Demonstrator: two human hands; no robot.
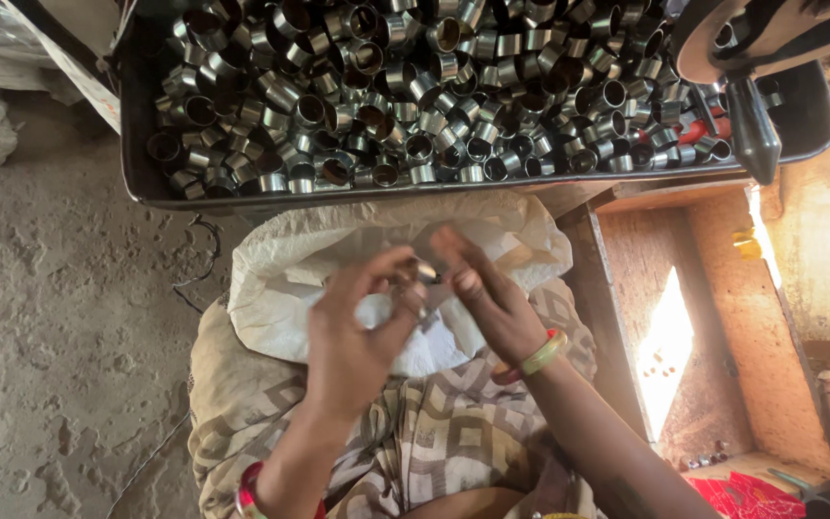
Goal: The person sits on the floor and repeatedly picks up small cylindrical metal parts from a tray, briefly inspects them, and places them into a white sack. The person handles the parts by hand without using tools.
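My left hand [353, 327] and my right hand [487, 293] meet over a white woven sack [271, 274] on my lap. Between the fingertips of both hands sits a small metal ring [423, 274], blurred by motion. My left fingers curl around it from the left while my right thumb and fingers press against it from the right. A green and red bangle circles my right wrist, and a red bangle circles my left wrist. Just beyond my hands stands a dark metal tray [136, 154] heaped with several shiny metal rings [434, 86].
A patterned cloth [434, 432] covers my lap. A wooden box frame [665, 317] lies to the right with sunlight on it. A machine lever with a dark knob [751, 125] hangs over the tray's right end. Dusty concrete floor [60, 317] stretches to the left.
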